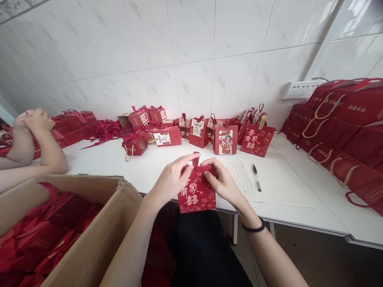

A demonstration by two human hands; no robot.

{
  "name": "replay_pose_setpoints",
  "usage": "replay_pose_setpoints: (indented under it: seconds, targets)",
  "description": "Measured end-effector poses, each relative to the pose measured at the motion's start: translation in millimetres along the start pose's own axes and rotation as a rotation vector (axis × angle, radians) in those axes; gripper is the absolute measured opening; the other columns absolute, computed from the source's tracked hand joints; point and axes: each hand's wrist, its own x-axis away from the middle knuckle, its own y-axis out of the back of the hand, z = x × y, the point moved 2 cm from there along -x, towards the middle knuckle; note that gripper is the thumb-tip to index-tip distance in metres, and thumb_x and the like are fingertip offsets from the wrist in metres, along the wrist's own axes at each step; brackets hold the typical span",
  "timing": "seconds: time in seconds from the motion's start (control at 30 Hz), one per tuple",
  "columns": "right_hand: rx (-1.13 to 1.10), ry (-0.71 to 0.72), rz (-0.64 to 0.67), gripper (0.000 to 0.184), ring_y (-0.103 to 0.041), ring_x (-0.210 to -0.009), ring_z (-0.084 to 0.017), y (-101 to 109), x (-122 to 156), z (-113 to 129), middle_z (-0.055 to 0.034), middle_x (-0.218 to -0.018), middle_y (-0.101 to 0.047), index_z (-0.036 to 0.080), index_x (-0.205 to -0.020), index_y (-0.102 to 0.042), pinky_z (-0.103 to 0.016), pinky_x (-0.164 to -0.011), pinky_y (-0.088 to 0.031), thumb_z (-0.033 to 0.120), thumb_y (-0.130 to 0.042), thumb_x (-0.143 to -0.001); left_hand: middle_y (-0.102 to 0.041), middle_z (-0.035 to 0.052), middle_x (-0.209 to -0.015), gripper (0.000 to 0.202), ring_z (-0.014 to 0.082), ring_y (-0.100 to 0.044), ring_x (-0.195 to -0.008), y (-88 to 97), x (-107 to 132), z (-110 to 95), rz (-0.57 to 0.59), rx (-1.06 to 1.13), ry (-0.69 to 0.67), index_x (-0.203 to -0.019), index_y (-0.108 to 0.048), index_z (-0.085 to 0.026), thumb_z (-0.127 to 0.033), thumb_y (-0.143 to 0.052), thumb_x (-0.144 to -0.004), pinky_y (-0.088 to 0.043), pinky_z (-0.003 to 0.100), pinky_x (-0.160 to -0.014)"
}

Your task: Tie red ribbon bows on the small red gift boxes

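Left of the pen [256, 178], here's the bag [199, 196]: right hand [224, 180] pinching its top edge, thumb in front; left hand [172, 176] at the ribbon [195, 162], whether pinching I can't tell.

Bright, soft light; wall tiles [191, 44] shine; edges stretched.

A red gift box [201, 196] with pale lettering is upright beside the white table [103, 160].
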Motion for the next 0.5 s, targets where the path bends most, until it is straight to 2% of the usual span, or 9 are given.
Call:
replay_pose_setpoints:
  seconds: [0.1,0.2,0.4,0.5]
  targets:
    - [-0.005,0.026,-0.005,0.012,-0.054,-0.071,-0.016,-2,1,0,-0.0001,-0.082,-0.057,0.021,-0.093,-0.049,-0.029,-0.067,-0.045,0.017,-0.044,-0.084,-0.063,0.0022,-0.116,0.033,0.0165,-0.062,-0.1,4.5,-5,3,0.052,0.058,0.002,-0.121,-0.055,-0.026,-0.022,-0.045,-0.089,-0.048,0.03,-0.092]
    - [-0.007,0.041,-0.044,0.01,-0.053,-0.072,-0.016,-7,3,-2,0.0001,-0.081,-0.056,0.021,-0.09,-0.048,-0.029,-0.066,-0.043,0.017,-0.043,-0.082,-0.066,0.0021,-0.101,0.027,0.0151,-0.063,-0.096,-0.1,-9,7,0.048,0.157,-0.001,-0.114,-0.055,-0.024,-0.022,-0.047,-0.088,-0.051,0.026,-0.083]
    - [0.03,0.129,-0.323,0.003,-0.052,-0.071,-0.015,-23,10,-4,0.0013,-0.077,-0.053,0.022,-0.086,-0.048,-0.027,-0.063,-0.042,0.019,-0.049,-0.085,-0.062,-0.001,-0.087,0.008,0.0099,-0.062,-0.078,-20.3,0,9,-0.205,0.167,-0.056,-0.094,-0.054,-0.021,-0.02,-0.051,-0.087,-0.05,0.019,-0.067]
    - [0.079,0.197,-0.337,0.007,-0.052,-0.071,-0.014,-28,11,-5,0.001,-0.079,-0.053,0.022,-0.089,-0.049,-0.027,-0.064,-0.043,0.015,-0.048,-0.088,-0.06,-0.0006,-0.081,0.013,0.0092,-0.06,-0.075,-23.8,5,7,-0.305,0.065,-0.161,-0.085,-0.06,-0.019,-0.014,-0.048,-0.088,-0.049,0.02,-0.068]
